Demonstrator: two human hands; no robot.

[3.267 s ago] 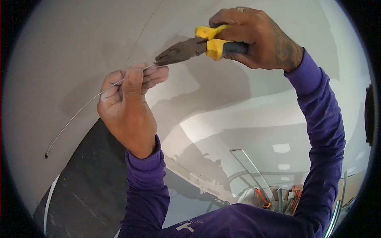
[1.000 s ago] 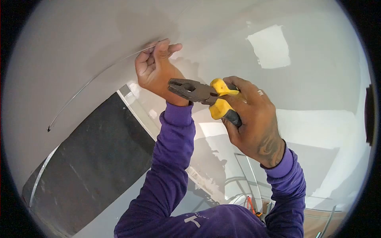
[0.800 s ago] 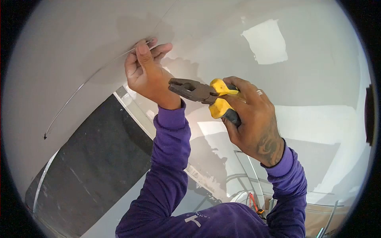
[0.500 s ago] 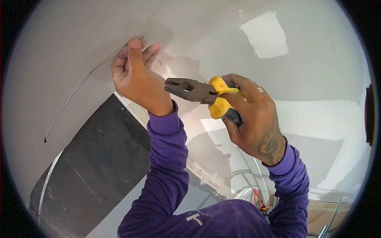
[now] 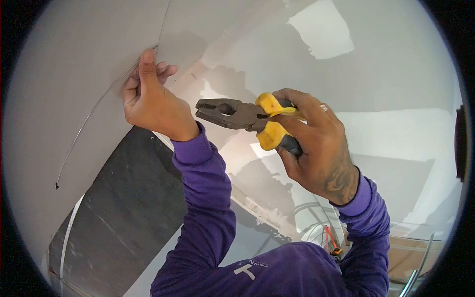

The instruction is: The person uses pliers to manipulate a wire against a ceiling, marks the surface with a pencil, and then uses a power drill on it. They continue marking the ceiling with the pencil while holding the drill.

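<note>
My left hand (image 5: 156,96) is raised at the upper left, thumb and fingers pinching a thin metal wire (image 5: 89,116). From the pinch the wire curves down to a small dark hole (image 5: 57,186) in the pale surface; another stretch runs up past the fingertips to the top edge. In the middle, my right hand (image 5: 316,141) grips combination pliers (image 5: 237,115) by their yellow and black handles. Their worn dark jaws point left, nearly closed with a slim gap at the tip, and hold nothing. The jaws are apart from the wire.
A dark panel or opening (image 5: 136,198) with a pale edge strip lies below my left forearm. A white patch (image 5: 324,29) marks the smooth surface at upper right. Low on the right are an orange-handled tool (image 5: 332,240) and metal strips (image 5: 413,277).
My left hand with the wire has shifted left in view, as has the patch. The pliers' jaws are slightly further left, and the gap between the hands is about the same.
</note>
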